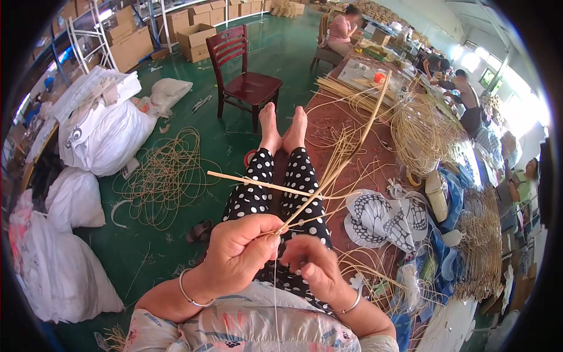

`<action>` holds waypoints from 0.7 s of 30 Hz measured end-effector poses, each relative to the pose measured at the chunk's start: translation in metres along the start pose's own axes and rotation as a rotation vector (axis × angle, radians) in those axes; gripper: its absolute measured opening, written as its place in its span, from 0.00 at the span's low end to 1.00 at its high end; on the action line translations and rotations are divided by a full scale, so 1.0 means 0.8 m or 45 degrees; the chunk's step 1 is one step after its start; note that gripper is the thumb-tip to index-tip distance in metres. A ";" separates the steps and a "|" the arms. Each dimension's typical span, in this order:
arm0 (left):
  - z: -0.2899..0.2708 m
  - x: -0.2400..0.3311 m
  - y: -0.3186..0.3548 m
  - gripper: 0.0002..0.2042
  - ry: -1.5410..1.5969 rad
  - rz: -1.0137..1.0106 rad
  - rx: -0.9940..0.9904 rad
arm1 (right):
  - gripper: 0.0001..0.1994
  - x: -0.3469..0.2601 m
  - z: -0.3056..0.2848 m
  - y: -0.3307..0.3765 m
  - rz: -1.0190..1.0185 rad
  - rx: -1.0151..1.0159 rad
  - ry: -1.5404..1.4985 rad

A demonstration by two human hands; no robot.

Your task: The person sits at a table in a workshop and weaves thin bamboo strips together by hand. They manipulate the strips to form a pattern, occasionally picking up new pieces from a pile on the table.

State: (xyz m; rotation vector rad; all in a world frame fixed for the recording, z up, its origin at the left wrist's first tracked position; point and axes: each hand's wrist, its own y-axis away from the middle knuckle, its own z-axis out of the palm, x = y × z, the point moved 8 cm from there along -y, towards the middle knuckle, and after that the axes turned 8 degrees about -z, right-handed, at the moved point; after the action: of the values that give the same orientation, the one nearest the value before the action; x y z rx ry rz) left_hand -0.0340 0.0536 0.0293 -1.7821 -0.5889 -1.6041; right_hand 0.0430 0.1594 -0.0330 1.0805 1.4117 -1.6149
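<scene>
My left hand is closed in a pinch on thin bamboo strips over my lap. The long strips slant up and to the right, and a short flat strip crosses them. From the pinch a pale thread hangs down in front of my patterned top. Just right of the pinch is my right hand, its fingers curled and blurred by motion; whether anything is in them cannot be made out. My legs, in dotted trousers, stretch out ahead with bare feet.
A reddish work surface at right bears bamboo strips, coiled bamboo and butterfly-wing patterned pieces. Left on the green floor lie a tangled bamboo coil and stuffed white sacks. A dark red chair stands ahead; several people work farther off.
</scene>
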 end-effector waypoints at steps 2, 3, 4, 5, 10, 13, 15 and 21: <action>0.003 0.003 0.002 0.07 -0.024 0.025 -0.006 | 0.16 -0.037 -0.009 -0.017 -0.284 0.027 0.472; 0.004 0.003 0.003 0.07 -0.040 0.038 -0.006 | 0.16 -0.050 -0.009 -0.020 -0.382 0.048 0.615; 0.004 0.004 0.004 0.07 -0.057 0.051 -0.004 | 0.17 -0.063 -0.009 -0.022 -0.477 0.080 0.762; 0.005 0.004 0.004 0.07 -0.055 0.055 -0.004 | 0.17 -0.070 -0.006 -0.023 -0.527 0.121 0.815; 0.008 0.006 0.004 0.07 -0.090 0.069 -0.006 | 0.18 -0.081 -0.002 -0.025 -0.636 0.211 0.911; 0.009 0.004 0.004 0.07 -0.088 0.096 -0.007 | 0.18 -0.079 0.000 -0.025 -0.664 0.192 0.937; 0.008 0.003 0.005 0.08 -0.102 0.086 -0.010 | 0.18 -0.081 0.002 -0.028 -0.700 0.180 0.948; 0.009 0.001 0.005 0.08 -0.152 0.112 -0.006 | 0.17 -0.082 0.007 -0.031 -0.807 0.128 1.037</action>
State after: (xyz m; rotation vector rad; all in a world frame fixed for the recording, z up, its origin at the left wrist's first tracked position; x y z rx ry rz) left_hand -0.0260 0.0562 0.0295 -1.8910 -0.5535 -1.4491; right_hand 0.0447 0.1567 0.0370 1.5542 2.4130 -1.7481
